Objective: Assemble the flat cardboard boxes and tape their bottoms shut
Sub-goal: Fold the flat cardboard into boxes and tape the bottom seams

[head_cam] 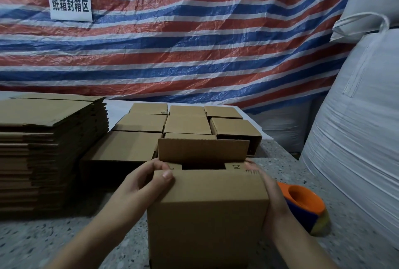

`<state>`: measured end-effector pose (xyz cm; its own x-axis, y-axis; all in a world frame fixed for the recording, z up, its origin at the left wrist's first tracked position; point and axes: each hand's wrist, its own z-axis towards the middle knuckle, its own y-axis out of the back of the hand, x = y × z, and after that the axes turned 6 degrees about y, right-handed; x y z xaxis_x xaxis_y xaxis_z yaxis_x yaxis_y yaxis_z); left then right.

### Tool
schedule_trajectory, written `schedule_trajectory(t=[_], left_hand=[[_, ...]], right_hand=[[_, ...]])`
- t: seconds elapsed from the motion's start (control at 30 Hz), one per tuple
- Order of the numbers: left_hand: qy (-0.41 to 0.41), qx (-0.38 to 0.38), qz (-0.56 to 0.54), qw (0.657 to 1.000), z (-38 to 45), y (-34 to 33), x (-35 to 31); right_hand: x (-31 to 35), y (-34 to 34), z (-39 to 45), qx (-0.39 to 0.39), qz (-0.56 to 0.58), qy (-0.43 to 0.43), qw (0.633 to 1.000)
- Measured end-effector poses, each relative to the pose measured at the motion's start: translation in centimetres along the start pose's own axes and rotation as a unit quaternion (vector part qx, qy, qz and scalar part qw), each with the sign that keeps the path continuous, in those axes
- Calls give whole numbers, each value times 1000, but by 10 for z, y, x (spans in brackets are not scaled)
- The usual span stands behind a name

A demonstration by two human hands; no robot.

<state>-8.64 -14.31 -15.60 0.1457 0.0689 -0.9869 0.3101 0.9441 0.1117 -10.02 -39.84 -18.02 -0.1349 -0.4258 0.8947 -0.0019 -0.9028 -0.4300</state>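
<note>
**Both hands on a half-folded box at the counter's near edge**

A brown cardboard box [207,210] stood upright at the near edge of the speckled counter [54,242], directly in front of the person. Its plain front panel faced the camera. On top, the near long flap was folded down, the far long flap stood upright, and a dark rectangular gap showed between the two short flaps already turned inward. Small black print marked the right short flap.

The left hand [142,180] gripped the box's upper left corner, thumb pressed on the near flap and fingers curled round the side; its grip was closed on the cardboard. The right hand [267,191] lay along the right side of the box, fingertips reaching the top corner, the grip wrapped about that edge.

Just right of the box, partly behind the right wrist, a tape dispenser [302,206] with an orange core and a blue body lay on the counter.

To the left, a tall stack of flat boxes [49,152] rose from the counter. Behind the held box sat a group of assembled boxes [185,124], packed close in rows.

Farther back hung a red, white and blue striped tarp [194,42], bearing a white sign [70,5] with black characters. Large white woven sacks [358,134] filled the right side.
</note>
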Motion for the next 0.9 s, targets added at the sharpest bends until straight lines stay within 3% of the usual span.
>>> schedule_trajectory(t=[0.2,0.47,0.63,0.9], left_hand=[[17,-23,-52,998,1,-2,5],[-86,-67,-87,990,7,-6,11],[-112,-95,-9,989,2,-1,10],[-81,-92,23,992,-1,-5,5]], right_hand=[[6,-2,-1,34,-30,25,999],[18,6,-2,152,-85,69,982],[22,7,0,109,-121,90,982],[21,2,-3,58,-197,124,971]])
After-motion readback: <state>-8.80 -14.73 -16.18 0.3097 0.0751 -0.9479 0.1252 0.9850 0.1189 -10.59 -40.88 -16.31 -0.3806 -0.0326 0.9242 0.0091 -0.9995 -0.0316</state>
